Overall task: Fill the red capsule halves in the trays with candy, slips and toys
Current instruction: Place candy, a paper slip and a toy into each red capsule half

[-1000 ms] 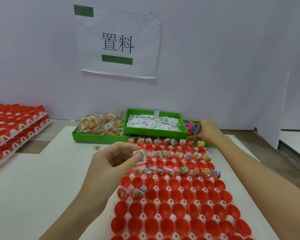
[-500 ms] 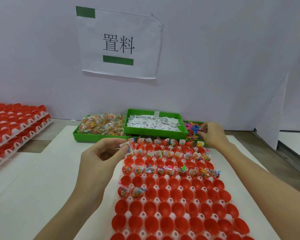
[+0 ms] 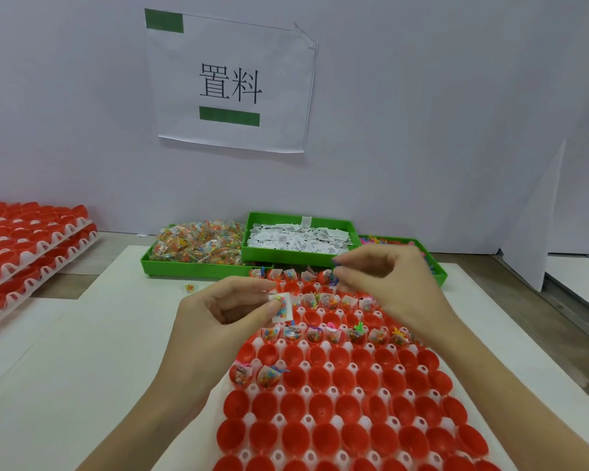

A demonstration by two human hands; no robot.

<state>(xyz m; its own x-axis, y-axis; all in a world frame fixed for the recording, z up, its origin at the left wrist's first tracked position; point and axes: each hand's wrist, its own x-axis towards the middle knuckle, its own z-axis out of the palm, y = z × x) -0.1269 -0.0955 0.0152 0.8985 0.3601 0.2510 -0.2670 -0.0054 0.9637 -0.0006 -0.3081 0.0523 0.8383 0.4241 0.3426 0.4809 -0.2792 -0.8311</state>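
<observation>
A white tray of red capsule halves (image 3: 347, 413) lies in front of me. The far rows and two halves at the left hold candy packets, slips and toys; the near rows are bare. My left hand (image 3: 225, 321) pinches a small candy packet with a white slip (image 3: 281, 305) over the tray's left side. My right hand (image 3: 385, 283) hovers over the far rows and pinches a small blue toy (image 3: 335, 266) at its fingertips. Behind the tray stand three green bins: candy packets (image 3: 198, 248), white slips (image 3: 296, 239) and coloured toys (image 3: 432, 263).
Stacked trays of red capsule halves (image 3: 24, 253) sit at the far left. A loose candy packet (image 3: 189, 288) lies on the white board (image 3: 82, 351) left of the tray. A white wall with a paper sign (image 3: 230, 83) closes the back.
My right hand has left the toy bin and come back left over the far rows with a toy. My left hand has lowered slightly with its packet.
</observation>
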